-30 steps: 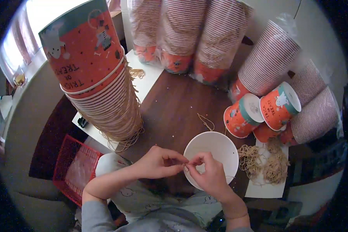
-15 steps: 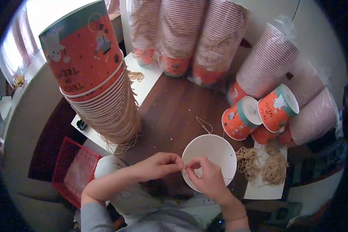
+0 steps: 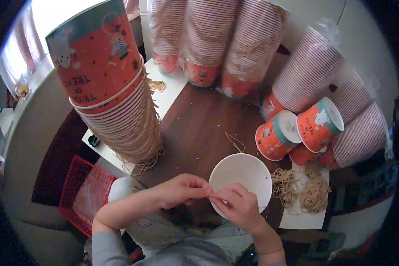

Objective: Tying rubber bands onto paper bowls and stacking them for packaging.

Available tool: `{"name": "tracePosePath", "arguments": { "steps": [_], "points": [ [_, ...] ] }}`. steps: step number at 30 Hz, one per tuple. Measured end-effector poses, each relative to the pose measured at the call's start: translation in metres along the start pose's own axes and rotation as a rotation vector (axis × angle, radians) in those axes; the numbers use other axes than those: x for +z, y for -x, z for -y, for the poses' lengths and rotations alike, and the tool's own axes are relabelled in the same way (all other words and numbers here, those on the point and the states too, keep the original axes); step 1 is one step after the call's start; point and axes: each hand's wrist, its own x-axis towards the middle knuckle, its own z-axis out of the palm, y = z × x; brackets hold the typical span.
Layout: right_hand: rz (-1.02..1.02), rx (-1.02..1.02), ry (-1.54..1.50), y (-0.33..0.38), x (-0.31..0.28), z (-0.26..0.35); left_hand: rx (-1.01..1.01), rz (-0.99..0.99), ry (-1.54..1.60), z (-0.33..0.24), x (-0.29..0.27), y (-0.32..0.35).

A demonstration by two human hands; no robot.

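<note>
Both hands are staying pinched, grip closed on thin string at white cup rim, cup barely shifting since 1 s ago.

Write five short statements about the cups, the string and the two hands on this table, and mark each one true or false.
1. Both hands, left hand and right hand, meet at the near rim of the white cup. True.
2. The white cup is full of string. False: its inside shows bare.
3. A tall stack of cups stands to the left of the hands. True.
4. The string bundles lie in the red basket. False: they lie on a white sheet, right of the white cup.
5. The two orange cups beside the white cup stand upright. False: they lie tipped.
</note>
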Motion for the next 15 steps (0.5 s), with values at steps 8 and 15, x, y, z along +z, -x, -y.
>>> {"name": "tracePosePath", "arguments": {
  "steps": [8, 15],
  "points": [
    [-0.071, -0.100, 0.090, -0.0007, 0.0014, 0.0013, 0.044, 0.017, 0.010, 0.0020, 0.0013, -0.0012],
    [-0.086, -0.106, 0.129, -0.0021, 0.0020, 0.0043, 0.021, -0.022, 0.030, 0.0021, -0.0001, -0.0004]
  ]
}}
